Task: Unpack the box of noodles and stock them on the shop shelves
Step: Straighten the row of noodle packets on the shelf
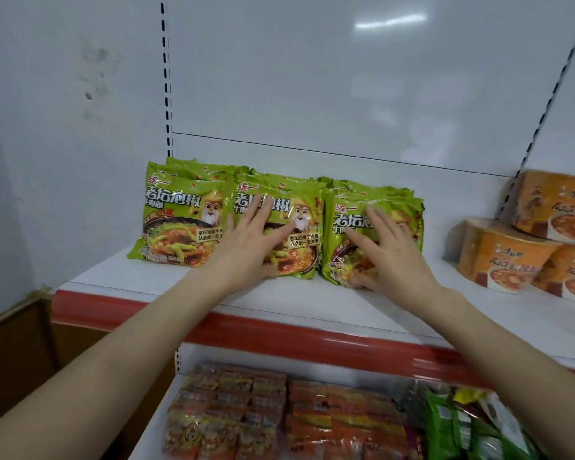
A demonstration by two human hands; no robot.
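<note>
Left hand [246,245], right hand [392,257] on packs [301,258]

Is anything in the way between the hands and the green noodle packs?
No, nothing visible. The left hand lies flat on the middle pack and the right hand lies flat on the right pack, fingers straight, so both touch them. Both packs stand on the shelf.

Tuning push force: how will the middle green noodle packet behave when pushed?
Probably light: the middle green packet looks like puffy film. Glossy wrap likely slides on the white shelf. Standing on edge, it may tip without the left hand.
</note>
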